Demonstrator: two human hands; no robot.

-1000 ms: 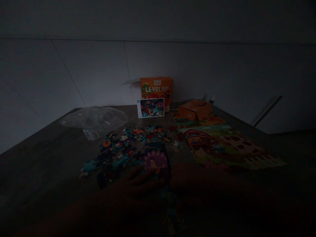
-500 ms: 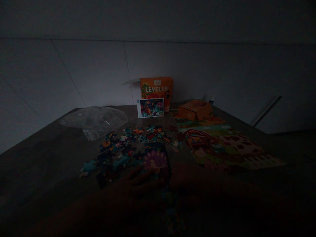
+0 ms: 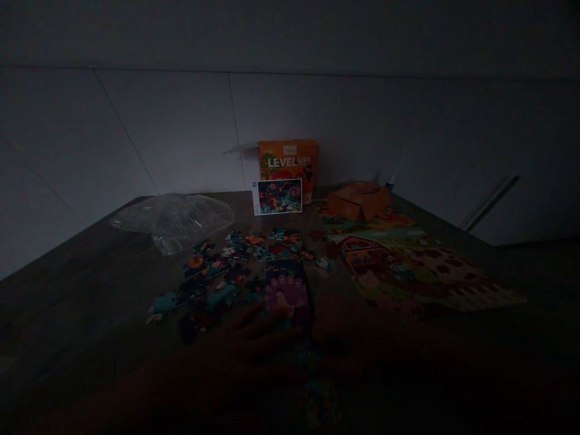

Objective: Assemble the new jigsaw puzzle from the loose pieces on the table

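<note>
The picture is very dark. My left hand (image 3: 256, 338) lies with its fingers stretched out and apart, fingertips over the lower edge of a joined puzzle section (image 3: 285, 293) showing a purple, fan-shaped figure. My right hand (image 3: 347, 329) is just right of that section, near its lower right edge. Its fingers are lost in shadow, so I cannot see what they grip. Between and below the hands, more puzzle pieces (image 3: 319, 399) show faintly. Loose jigsaw pieces (image 3: 222, 293) are scattered to the left of and beyond the section.
A picture card (image 3: 277, 197) leans against an orange box (image 3: 290, 154) by the wall. On the left lies a crumpled clear plastic bag (image 3: 181, 220). At right are an assembled farm puzzle (image 3: 421, 272) and a smaller orange box (image 3: 357, 202) behind it.
Both hands stay almost in the same place. The view has shifted very slightly; no piece has visibly moved.
</note>
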